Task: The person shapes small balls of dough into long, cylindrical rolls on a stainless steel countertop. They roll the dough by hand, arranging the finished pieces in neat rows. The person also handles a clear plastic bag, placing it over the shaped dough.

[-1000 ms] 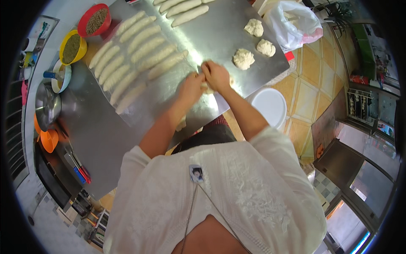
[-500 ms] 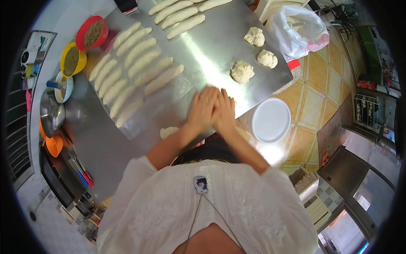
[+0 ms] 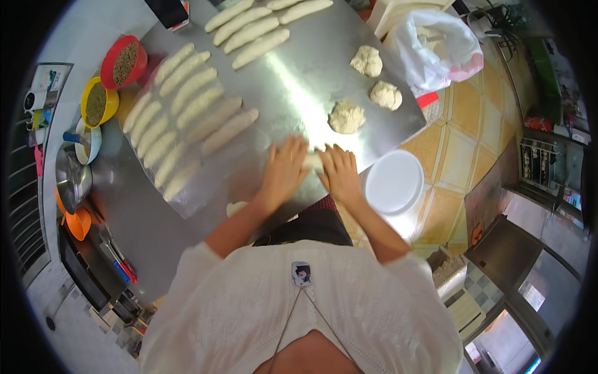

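Note:
A piece of pale dough (image 3: 313,163) lies on the metal table near its front edge, showing in the gap between my hands. My left hand (image 3: 285,169) rests flat over its left part, fingers stretched out. Over the other end, my right hand (image 3: 341,171) is laid flat with its fingers spread. What lies under the palms is hidden. Beside my left forearm sits another bit of dough (image 3: 235,208), partly covered by the arm. Beyond my right hand are three rough dough lumps, the closest one (image 3: 346,117) being the largest.
Rolled dough strips (image 3: 200,109) lie under clear plastic at left; uncovered strips (image 3: 260,48) are at the far side. Bowls of seeds, red (image 3: 124,61) and yellow (image 3: 98,103), line the left edge. A white lidded bucket (image 3: 393,181) stands right, below a white bag (image 3: 430,50).
My hands were stacked together over the dough; now they are apart, side by side, and the dough shows between them. The whole view has shifted slightly.

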A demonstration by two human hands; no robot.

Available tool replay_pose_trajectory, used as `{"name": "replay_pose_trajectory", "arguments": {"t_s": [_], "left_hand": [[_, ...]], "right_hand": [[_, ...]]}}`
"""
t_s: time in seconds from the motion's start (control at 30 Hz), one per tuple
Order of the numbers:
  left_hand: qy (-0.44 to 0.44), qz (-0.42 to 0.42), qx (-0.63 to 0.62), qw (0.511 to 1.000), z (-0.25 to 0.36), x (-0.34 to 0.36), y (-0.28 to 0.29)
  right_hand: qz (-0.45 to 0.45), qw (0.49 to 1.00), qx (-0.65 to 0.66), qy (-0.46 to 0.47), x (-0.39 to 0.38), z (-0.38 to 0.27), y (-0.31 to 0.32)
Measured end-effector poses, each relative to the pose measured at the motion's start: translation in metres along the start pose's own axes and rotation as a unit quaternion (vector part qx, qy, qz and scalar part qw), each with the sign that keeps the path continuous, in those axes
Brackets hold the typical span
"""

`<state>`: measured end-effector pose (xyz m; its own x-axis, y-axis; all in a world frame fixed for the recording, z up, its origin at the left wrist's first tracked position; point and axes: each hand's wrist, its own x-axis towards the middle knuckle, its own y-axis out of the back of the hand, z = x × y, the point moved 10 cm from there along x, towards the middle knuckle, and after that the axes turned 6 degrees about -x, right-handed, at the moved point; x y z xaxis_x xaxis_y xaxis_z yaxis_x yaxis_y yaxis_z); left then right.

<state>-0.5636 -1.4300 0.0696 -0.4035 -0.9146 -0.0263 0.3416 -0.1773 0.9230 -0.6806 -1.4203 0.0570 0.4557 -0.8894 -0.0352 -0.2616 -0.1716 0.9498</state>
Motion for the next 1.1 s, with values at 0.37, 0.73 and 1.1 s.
{"name": "replay_pose_trajectory", "arguments": {"t_s": [0.37, 0.73, 1.1], "left_hand": [[-0.082, 0.283, -0.114, 0.949, -0.049, 0.181, 0.138], [0.050, 0.190, -0.014, 0.980, -0.087, 0.211, 0.092], [0.069, 0.126, -0.264, 0.954, -0.021, -0.021, 0.099]], "right_hand": [[0.271, 0.952, -0.017, 0.145, 0.215, 0.065, 0.172], [0.156, 0.983, -0.092, -0.033, 0.264, 0.160, 0.109], [0.068, 0.964, 0.215, 0.137, 0.099, -0.019, 0.134]]}}
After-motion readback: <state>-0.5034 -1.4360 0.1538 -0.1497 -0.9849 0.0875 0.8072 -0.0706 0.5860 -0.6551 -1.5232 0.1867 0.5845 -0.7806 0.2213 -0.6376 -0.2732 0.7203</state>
